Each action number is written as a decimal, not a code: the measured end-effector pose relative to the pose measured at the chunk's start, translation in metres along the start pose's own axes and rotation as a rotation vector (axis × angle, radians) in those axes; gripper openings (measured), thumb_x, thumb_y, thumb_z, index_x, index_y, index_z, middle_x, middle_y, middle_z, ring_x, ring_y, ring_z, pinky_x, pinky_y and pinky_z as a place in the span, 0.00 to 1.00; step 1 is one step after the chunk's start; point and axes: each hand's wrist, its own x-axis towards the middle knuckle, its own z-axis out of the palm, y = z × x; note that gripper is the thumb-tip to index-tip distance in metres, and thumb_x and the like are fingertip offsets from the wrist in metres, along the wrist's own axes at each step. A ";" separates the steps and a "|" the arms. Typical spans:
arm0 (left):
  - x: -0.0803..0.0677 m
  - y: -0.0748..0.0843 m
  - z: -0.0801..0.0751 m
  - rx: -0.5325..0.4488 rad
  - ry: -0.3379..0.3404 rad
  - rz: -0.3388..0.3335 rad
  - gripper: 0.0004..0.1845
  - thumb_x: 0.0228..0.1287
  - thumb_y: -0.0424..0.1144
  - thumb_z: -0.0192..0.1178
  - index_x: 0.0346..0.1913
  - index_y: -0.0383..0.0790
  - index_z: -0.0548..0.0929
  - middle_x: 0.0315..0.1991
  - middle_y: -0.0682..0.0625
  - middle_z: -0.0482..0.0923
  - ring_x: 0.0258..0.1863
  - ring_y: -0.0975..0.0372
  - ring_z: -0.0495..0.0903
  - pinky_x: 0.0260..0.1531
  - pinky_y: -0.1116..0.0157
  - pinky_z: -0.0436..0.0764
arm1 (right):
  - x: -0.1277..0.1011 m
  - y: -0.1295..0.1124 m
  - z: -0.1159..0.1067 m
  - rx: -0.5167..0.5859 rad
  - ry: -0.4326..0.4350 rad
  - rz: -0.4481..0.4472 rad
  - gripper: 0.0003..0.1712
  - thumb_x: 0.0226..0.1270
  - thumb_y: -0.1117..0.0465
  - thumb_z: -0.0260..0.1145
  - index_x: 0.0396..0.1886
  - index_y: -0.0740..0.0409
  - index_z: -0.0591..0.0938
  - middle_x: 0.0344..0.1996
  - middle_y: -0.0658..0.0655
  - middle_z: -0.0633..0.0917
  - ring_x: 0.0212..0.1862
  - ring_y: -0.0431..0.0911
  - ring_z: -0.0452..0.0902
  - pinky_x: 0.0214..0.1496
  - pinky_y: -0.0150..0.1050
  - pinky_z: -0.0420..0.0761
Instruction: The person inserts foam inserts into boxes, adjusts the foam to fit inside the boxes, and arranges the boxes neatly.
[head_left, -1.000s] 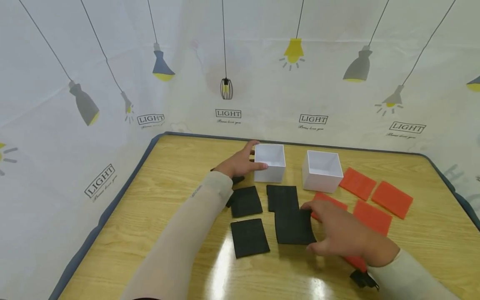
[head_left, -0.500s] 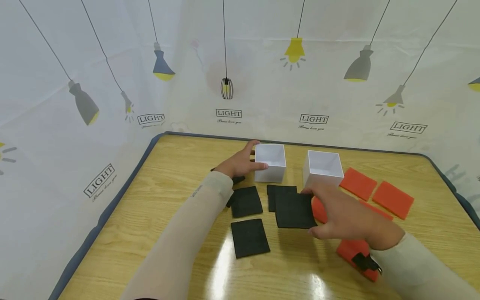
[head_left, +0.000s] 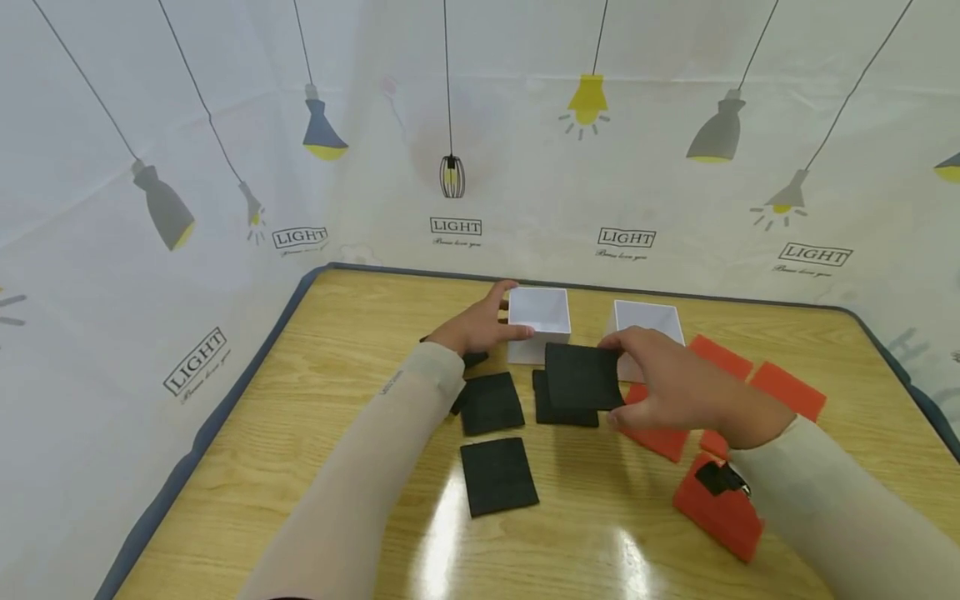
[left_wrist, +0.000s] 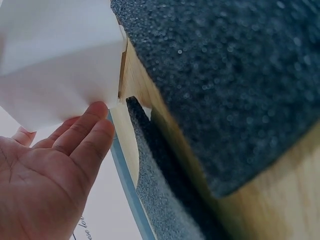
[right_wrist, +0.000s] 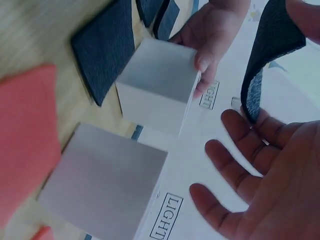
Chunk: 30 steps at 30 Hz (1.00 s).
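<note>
My left hand [head_left: 504, 319] holds the left side of a white open box [head_left: 542, 310] at the back of the wooden table [head_left: 337, 392], thumb on its front wall. In the left wrist view the fingers [left_wrist: 87, 135] lie against the box [left_wrist: 60, 55]. My right hand [head_left: 626, 379] pinches a black foam square [head_left: 581, 375] by its right edge and holds it lifted just in front of that box. The right wrist view shows the foam [right_wrist: 272, 50] bent between thumb and fingers [right_wrist: 235, 150]. A second white box [head_left: 648, 318] stands behind my right hand.
Three black foam squares lie flat: one [head_left: 491, 402] by my left wrist, one [head_left: 498, 475] nearer me, one [head_left: 555, 410] partly under the lifted piece. Several orange foam squares [head_left: 787, 387] lie at the right. A printed curtain surrounds the table.
My right hand has lifted the black foam square off the table and carried it back and up toward the left white box. The left hand has stayed on the box.
</note>
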 end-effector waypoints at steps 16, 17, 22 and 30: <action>-0.003 0.002 -0.001 -0.010 -0.004 -0.015 0.55 0.70 0.53 0.71 0.86 0.53 0.43 0.81 0.39 0.56 0.79 0.44 0.65 0.68 0.46 0.75 | 0.042 0.011 -0.020 0.026 -0.032 0.071 0.42 0.56 0.53 0.80 0.69 0.56 0.73 0.64 0.57 0.79 0.66 0.57 0.74 0.71 0.64 0.72; -0.003 0.002 -0.001 -0.012 -0.005 -0.011 0.55 0.70 0.52 0.71 0.86 0.52 0.43 0.81 0.39 0.57 0.78 0.44 0.65 0.68 0.46 0.75 | 0.045 0.011 -0.022 0.020 -0.035 0.074 0.43 0.57 0.52 0.79 0.70 0.57 0.73 0.65 0.57 0.79 0.67 0.57 0.73 0.72 0.64 0.72; -0.003 0.002 -0.003 0.016 -0.006 -0.004 0.54 0.70 0.50 0.71 0.85 0.52 0.45 0.80 0.38 0.59 0.77 0.44 0.67 0.70 0.46 0.73 | 0.060 0.014 -0.024 0.030 -0.044 0.081 0.45 0.58 0.49 0.79 0.72 0.60 0.71 0.68 0.60 0.77 0.70 0.59 0.70 0.74 0.65 0.68; -0.002 0.002 -0.003 -0.005 -0.003 -0.018 0.53 0.67 0.47 0.74 0.84 0.56 0.48 0.79 0.39 0.61 0.75 0.45 0.70 0.69 0.47 0.74 | 0.087 0.017 -0.024 0.076 -0.047 0.091 0.47 0.59 0.48 0.78 0.73 0.62 0.70 0.70 0.63 0.75 0.72 0.62 0.69 0.76 0.64 0.66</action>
